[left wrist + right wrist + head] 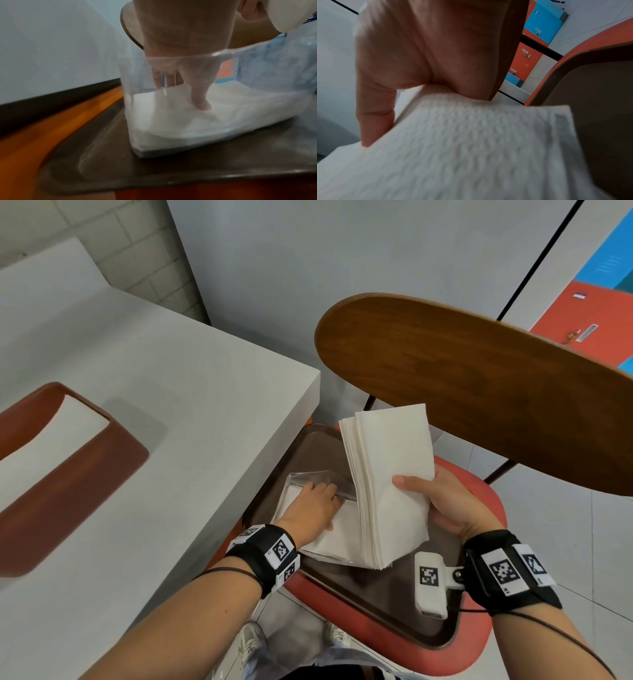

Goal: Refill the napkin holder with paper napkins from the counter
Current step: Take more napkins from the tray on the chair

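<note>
My right hand (448, 501) grips a thick stack of white paper napkins (387, 474), thumb on its upper face, lifted and tilted above the brown tray (394, 594). The same napkin stack (471, 148) fills the right wrist view under my right hand (419, 47). My left hand (310, 505) presses down on the rest of the napkin pack (342, 532), which lies on the tray in a clear plastic wrapper (318, 475). In the left wrist view my left hand (180, 54) reaches inside the wrapper (274, 67), a fingertip (202, 105) on the napkins (188, 121). The reddish-brown napkin holder (85, 470) sits on the counter at left, white napkins showing in its slot.
The tray rests on a red chair seat (445, 662). The chair's wooden back (479, 388) rises just beyond the lifted stack. The grey counter (171, 405) runs along the left, its corner close to the tray. Orange and blue lockers (582, 313) stand far right.
</note>
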Demonstrator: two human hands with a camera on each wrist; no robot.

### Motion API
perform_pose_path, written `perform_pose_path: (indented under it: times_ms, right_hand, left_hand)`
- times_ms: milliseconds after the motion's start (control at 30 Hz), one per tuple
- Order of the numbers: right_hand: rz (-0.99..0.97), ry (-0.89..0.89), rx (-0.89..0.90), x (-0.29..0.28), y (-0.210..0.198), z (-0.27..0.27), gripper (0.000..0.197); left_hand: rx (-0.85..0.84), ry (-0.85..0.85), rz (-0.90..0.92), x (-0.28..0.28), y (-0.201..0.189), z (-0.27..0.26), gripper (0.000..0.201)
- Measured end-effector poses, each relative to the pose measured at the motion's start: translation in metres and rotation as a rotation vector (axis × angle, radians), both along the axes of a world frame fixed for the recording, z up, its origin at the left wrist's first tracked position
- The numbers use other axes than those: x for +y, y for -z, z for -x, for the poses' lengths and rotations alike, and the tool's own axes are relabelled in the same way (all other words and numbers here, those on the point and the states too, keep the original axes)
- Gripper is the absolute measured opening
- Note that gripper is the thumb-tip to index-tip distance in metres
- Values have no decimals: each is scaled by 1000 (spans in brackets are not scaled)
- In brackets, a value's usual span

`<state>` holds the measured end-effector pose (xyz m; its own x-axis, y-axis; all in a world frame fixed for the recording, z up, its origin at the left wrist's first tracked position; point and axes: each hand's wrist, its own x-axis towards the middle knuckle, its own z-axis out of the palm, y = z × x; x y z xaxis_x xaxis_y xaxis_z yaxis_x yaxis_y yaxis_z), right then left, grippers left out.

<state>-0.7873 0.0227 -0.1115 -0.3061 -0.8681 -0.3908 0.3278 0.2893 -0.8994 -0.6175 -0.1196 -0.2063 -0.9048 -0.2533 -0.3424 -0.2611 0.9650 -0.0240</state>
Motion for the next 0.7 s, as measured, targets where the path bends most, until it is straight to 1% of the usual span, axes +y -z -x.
perform_pose_path:
  times_ms: [100, 200, 333, 400, 467, 500, 567, 600, 700]
  right_hand:
    - [9, 20, -13, 1, -1, -1, 83]
    - [22, 31, -31, 0, -5, -4, 86]
    - [64, 50, -105, -1, -16, -6, 84]
    - [82, 73, -137, -2, -23, -7, 75]
    - [99, 115, -168, -3, -31, -9, 52]
    - [109, 143, -182, -4, -36, -10, 43]
    - [131, 177, -215, -7, -44, -13, 38]
    - [139, 184, -221, -9, -48, -16, 35]
    - [151, 153, -226, -17, -62, -27, 31]
  left_hand:
    - [16, -12, -10, 4, -3, -3, 48]
    - [-10, -14, -38, 5, -7, -1, 45]
    - [-62, -75, -168, 2, -21, 5, 48]
    - [-130, -109, -254, 1, -32, 8, 50]
    - [-184, -122, -323, 0, -45, 11, 41]
    - [-198, -132, -351, -1, -52, 12, 34]
    - [-193, -159, -406, -5, -65, 13, 24]
    - [-177, -169, -429, -8, -71, 12, 24]
    - [-70, -214, -494, -23, -89, 1, 32]
